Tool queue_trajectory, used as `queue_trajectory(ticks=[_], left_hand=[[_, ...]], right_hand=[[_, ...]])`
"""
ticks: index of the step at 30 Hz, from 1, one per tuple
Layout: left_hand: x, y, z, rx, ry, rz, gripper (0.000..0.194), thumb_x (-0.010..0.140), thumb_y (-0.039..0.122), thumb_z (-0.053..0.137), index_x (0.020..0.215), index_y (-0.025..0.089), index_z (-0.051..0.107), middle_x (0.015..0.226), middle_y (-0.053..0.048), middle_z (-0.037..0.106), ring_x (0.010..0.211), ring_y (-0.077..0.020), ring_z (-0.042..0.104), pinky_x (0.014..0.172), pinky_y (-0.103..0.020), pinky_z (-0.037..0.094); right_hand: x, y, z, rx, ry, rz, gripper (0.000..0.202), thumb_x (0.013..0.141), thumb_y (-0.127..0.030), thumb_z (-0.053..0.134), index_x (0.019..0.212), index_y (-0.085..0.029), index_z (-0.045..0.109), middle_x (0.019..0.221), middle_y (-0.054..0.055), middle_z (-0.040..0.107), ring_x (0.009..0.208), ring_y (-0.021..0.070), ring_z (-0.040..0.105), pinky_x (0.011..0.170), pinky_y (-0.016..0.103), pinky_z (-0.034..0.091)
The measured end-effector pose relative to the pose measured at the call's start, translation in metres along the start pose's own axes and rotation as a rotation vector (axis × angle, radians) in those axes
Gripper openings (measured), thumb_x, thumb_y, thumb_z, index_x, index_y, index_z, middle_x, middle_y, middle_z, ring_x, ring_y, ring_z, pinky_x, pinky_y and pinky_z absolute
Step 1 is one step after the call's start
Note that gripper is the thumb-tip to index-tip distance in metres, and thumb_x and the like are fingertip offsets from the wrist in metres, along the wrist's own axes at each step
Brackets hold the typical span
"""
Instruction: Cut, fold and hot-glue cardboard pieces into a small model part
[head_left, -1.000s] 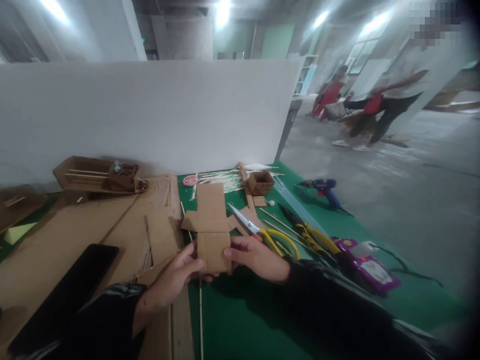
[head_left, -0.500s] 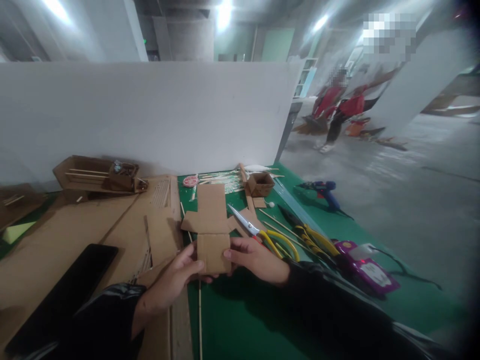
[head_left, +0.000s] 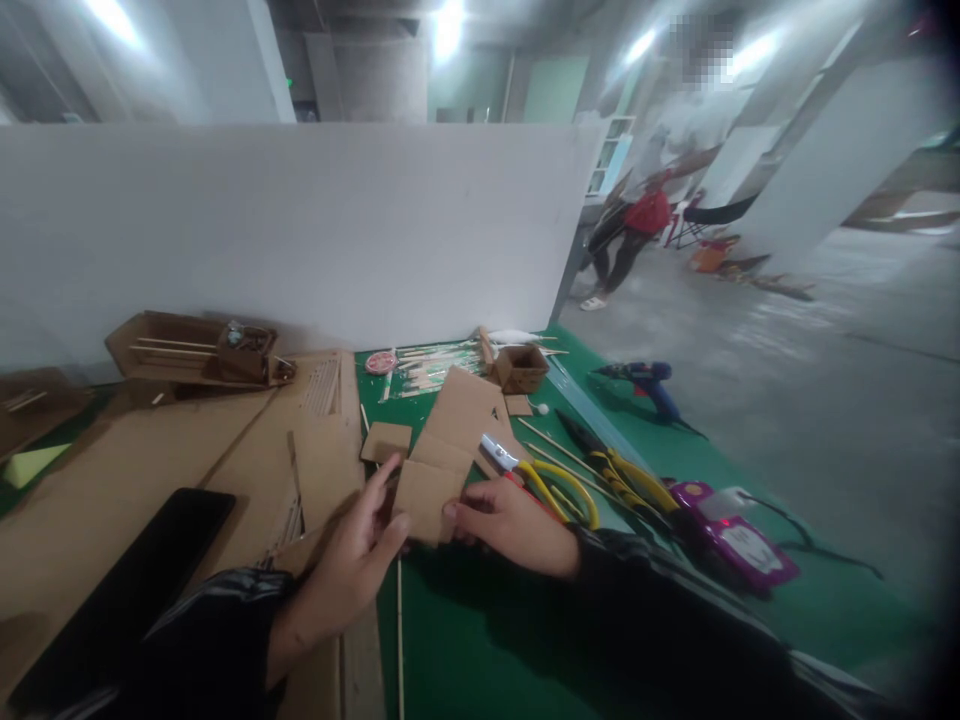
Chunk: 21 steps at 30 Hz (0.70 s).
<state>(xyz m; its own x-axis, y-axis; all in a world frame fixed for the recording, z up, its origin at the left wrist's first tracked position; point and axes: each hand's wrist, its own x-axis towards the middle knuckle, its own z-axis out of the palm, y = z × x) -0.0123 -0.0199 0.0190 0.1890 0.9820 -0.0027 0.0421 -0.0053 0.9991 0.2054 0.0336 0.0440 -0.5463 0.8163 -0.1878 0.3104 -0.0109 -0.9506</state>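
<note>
A creased strip of brown cardboard [head_left: 429, 498] is in front of me, its far part tilted to the right over the table. My right hand [head_left: 517, 525] pinches its near right edge, thumb on top and fingers partly hidden beneath. At the near left edge, my left hand [head_left: 356, 550] has its thumb on the cardboard, with the index finger stretched forward; its other fingers are hidden. Just beyond that fingertip is a small cardboard square [head_left: 387, 442]. Scissors with yellow handles [head_left: 564, 490] lie beside my right hand, their blades partly covered by the cardboard.
Pliers [head_left: 630, 480], a purple device [head_left: 739, 540] with a cable and a blue glue gun [head_left: 651, 385] are at right. Behind stand a small cardboard box [head_left: 521, 370] and thin sticks [head_left: 442, 365]. A black phone-like slab [head_left: 135, 590] lies left. Another person [head_left: 634, 225] is beyond the partition.
The cardboard strip has turned, its far end swinging right over the scissor blades. My left index finger has stretched forward. The person in the background has moved left.
</note>
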Motion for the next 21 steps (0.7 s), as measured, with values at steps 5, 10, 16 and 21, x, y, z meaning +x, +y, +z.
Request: queue_trajectory(ticks=[5, 10, 16, 21], left_hand=[[0.0, -0.008, 0.001, 0.097, 0.113, 0.084, 0.058, 0.088, 0.034, 0.064, 0.14, 0.022, 0.042, 0.147, -0.013, 0.045, 0.13, -0.0282, 0.048, 0.106, -0.037, 0.04], [-0.001, -0.002, 0.003, 0.14, 0.173, 0.12, 0.057, 0.085, 0.032, 0.068, 0.134, 0.022, 0.041, 0.139, -0.013, 0.051, 0.126, -0.0268, 0.051, 0.102, -0.035, 0.042], [-0.005, 0.012, -0.001, -0.035, 0.246, 0.015, 0.047, 0.081, 0.037, 0.071, 0.121, 0.018, 0.055, 0.12, -0.01, 0.067, 0.112, -0.026, 0.062, 0.094, -0.032, 0.049], [0.0, 0.006, -0.005, -0.187, 0.354, -0.092, 0.046, 0.077, 0.045, 0.07, 0.109, 0.014, 0.061, 0.111, -0.012, 0.071, 0.108, -0.0289, 0.064, 0.094, -0.039, 0.05]], right_hand=[[-0.004, -0.004, 0.001, -0.186, 0.032, -0.061, 0.037, 0.087, -0.046, 0.062, 0.065, -0.016, 0.065, 0.06, 0.002, 0.063, 0.051, 0.0122, 0.055, 0.048, 0.024, 0.04], [-0.005, -0.003, 0.011, -0.247, -0.035, -0.142, 0.047, 0.096, -0.053, 0.044, 0.078, -0.015, 0.065, 0.064, 0.002, 0.062, 0.055, 0.0133, 0.059, 0.051, 0.023, 0.045], [-0.012, -0.012, -0.006, -0.601, 0.074, -0.155, 0.038, 0.096, -0.045, 0.043, 0.082, -0.019, 0.066, 0.082, 0.006, 0.067, 0.078, 0.0205, 0.063, 0.074, 0.032, 0.047], [-0.028, -0.006, -0.036, -0.932, 0.364, 0.141, 0.025, 0.088, -0.034, 0.053, 0.099, -0.012, 0.059, 0.108, 0.022, 0.061, 0.1, 0.0391, 0.059, 0.081, 0.047, 0.042]])
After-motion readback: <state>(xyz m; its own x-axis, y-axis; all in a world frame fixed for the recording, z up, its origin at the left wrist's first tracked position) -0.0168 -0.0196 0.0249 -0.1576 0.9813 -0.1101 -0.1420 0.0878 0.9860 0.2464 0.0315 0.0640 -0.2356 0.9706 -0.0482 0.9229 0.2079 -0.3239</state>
